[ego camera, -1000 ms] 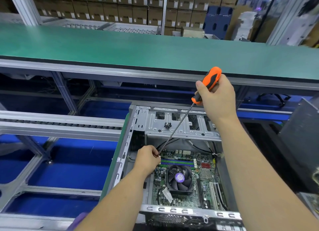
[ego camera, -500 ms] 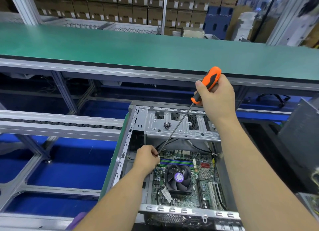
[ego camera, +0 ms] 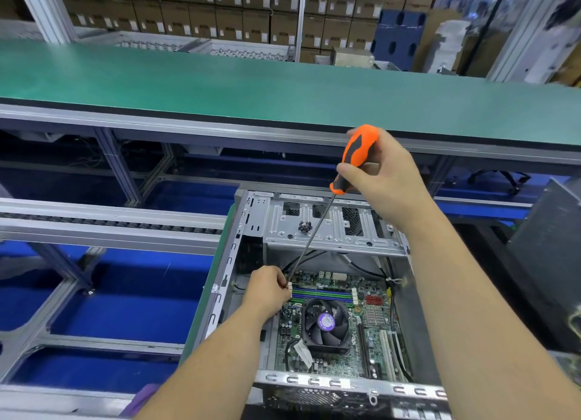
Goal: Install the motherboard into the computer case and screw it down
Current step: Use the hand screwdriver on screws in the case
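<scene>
Head view: right hand [ego camera: 385, 181] grips screwdriver [ego camera: 355, 159] slanting down-left; left hand [ego camera: 267, 289] apparently pinches its tip.

Green conveyor belt [ego camera: 220, 83] spans twelve o'clock; stacked cardboard boxes [ego camera: 201, 14] beyond it; blue floor [ego camera: 119, 309] at nine o'clock.

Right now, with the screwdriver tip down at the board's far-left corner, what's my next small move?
Probably start turning the handle. The right hand grips the screwdriver, and the left hand pinches its shaft at the motherboard corner, steadying the tip. The screw itself is hidden.
</scene>
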{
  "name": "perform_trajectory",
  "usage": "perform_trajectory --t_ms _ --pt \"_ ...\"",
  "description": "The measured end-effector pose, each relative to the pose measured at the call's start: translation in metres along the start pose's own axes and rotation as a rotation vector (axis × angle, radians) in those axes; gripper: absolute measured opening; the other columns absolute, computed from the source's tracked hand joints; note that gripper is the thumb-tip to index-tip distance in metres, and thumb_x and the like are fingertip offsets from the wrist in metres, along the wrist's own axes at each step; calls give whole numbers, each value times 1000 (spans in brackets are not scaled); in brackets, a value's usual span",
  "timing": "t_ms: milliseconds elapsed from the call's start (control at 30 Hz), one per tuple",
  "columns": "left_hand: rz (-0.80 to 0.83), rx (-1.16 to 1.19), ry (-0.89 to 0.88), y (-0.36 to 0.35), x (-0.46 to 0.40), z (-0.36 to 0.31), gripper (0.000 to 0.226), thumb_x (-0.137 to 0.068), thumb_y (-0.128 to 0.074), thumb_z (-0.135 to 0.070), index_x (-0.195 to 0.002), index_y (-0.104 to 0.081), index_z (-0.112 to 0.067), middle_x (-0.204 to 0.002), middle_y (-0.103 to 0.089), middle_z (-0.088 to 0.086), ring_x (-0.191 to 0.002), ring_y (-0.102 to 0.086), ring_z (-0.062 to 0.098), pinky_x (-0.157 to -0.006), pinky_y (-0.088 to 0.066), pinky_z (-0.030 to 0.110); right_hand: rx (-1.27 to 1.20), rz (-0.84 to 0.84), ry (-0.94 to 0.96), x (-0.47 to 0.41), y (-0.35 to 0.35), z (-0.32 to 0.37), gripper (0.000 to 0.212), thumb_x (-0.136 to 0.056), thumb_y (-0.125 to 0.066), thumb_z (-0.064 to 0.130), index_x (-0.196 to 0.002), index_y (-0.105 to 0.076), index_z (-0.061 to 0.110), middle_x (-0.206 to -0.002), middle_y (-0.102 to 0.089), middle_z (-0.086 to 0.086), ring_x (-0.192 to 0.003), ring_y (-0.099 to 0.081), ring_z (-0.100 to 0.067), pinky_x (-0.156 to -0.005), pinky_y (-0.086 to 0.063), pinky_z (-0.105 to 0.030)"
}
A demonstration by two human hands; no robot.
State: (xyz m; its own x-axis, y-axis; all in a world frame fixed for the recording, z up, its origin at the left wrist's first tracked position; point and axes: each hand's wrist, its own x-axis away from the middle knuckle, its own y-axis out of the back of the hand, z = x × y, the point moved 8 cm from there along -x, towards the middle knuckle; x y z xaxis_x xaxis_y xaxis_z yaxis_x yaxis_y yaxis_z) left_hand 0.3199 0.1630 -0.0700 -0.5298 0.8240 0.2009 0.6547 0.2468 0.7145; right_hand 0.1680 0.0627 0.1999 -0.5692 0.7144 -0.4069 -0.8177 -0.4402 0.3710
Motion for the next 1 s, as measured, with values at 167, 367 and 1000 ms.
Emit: perform_trajectory --t_ms 167,367,1000 --pt "-6 33 17 -1 -1 2 11 -78 -72 -4 -78 -65 -13 -78 -63 -4 -65 -55 5 -50 -40 9 3 119 133 0 -16 24 57 -88 -72 8 -126 -49 45 -86 -64 -7 -74 -76 -25 -74 -64 -45" --pt "-1 50 13 -2 -2 4 22 -82 -70 0 -73 -60 -18 -79 -63 -3 -69 -56 8 -50 -36 6 85 123 229 3 -33 33 52 -85 -74 15 -115 -48 48 -80 -59 4 -65 -73 -18 -67 -64 -36" --pt "-9 16 2 -3 -5 4 28 -83 -67 4 -72 -59 -21 -79 -61 -3 -73 -58 13 -66 -50 21 92 84 217 1 -33 24 50 -85 -75 17 -117 -49 45 -84 -61 -1 -68 -75 -19 -67 -64 -36"
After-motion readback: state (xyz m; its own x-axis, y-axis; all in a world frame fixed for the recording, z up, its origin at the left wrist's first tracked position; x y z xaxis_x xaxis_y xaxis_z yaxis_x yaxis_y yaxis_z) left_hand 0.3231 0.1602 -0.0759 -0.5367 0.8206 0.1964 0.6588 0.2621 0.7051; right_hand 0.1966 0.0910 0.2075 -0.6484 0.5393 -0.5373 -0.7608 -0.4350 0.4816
